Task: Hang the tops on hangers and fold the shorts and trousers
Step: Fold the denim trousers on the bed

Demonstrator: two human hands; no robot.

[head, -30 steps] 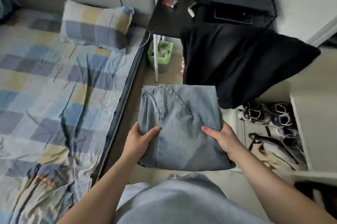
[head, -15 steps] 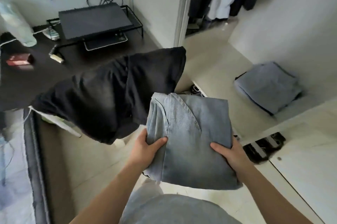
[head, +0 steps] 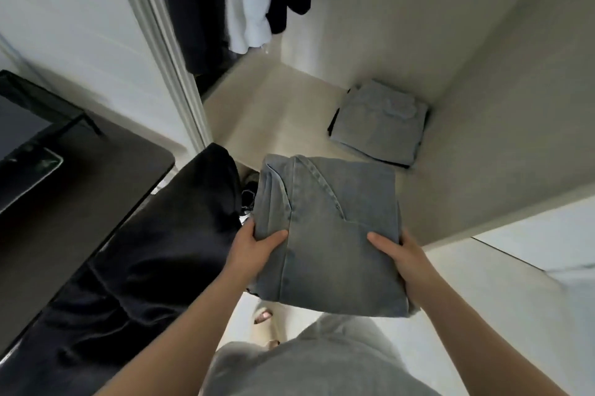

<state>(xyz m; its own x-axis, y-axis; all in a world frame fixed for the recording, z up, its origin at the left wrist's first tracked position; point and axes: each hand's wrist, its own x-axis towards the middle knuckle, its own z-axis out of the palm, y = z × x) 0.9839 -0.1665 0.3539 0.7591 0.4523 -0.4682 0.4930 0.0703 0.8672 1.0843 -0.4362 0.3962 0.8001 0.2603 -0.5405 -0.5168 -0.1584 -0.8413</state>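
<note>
The person has turned from the bed to the closet [head: 483, 57]. The left hand [head: 254, 249] and right hand [head: 404, 255] grip the folded jeans [head: 331, 234] by the sides, in the air near the shelf [head: 273, 109]. A folded pile [head: 380, 125] lies there. The jeans likely go down next.

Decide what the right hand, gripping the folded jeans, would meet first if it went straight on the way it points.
The right hand would probably reach the bare wardrobe shelf, left of the folded denim pile, its jeans touching first; depth is unclear.
</note>
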